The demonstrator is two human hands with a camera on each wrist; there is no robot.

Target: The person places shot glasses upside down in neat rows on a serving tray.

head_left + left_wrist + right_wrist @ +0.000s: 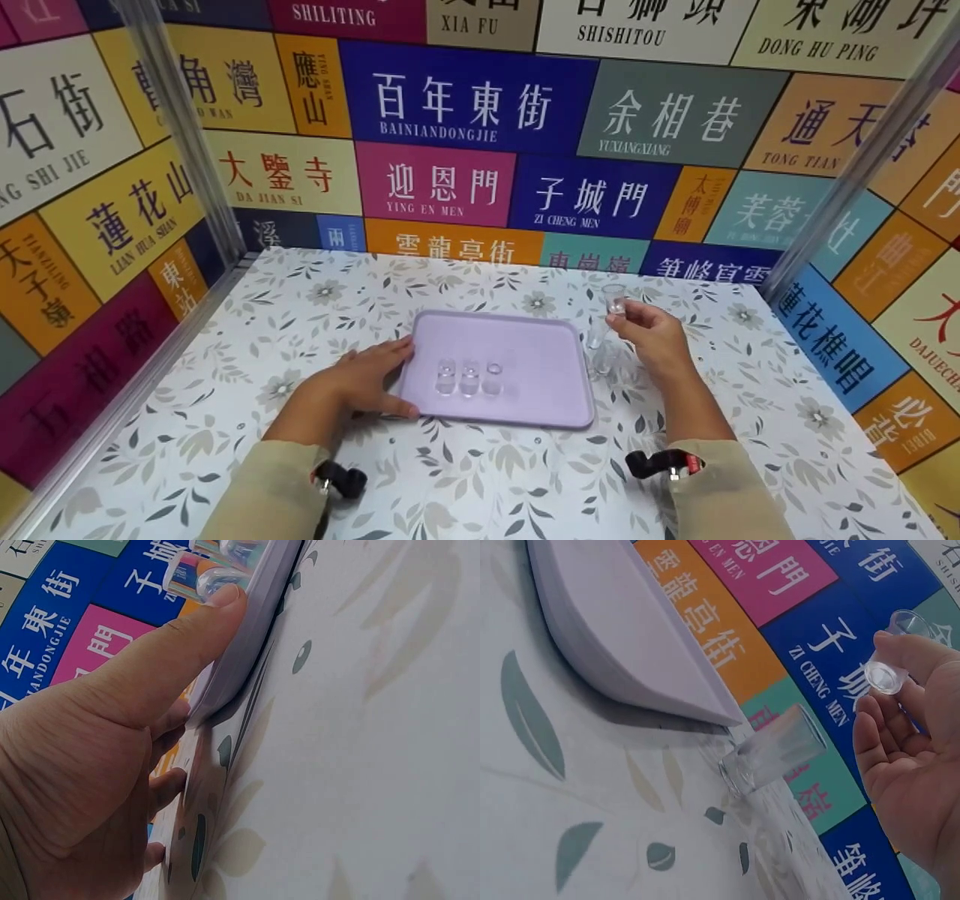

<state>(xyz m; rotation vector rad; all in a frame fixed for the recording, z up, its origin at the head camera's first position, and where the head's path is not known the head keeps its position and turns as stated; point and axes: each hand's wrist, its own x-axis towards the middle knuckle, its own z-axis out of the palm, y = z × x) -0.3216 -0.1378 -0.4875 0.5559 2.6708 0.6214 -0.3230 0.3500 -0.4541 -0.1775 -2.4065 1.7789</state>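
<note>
A lilac tray [525, 397] lies on the leaf-patterned table with three small clear glasses [469, 377] in a row on its left half. My left hand [390, 375] rests against the tray's left edge, thumb pressed on the rim [255, 630], with the glasses [202, 577] just beyond it. My right hand [626, 319] is raised just right of the tray and pinches a small clear glass [615, 297] by its fingertips [889, 641]. Below that hand another clear glass [600, 358] stands on the table beside the tray's right edge [772, 754].
Colourful sign-covered walls [465, 97] enclose the table on three sides, with metal posts [180, 127] at the back corners. Patterned tabletop [480, 480] stretches in front of the tray and to both sides.
</note>
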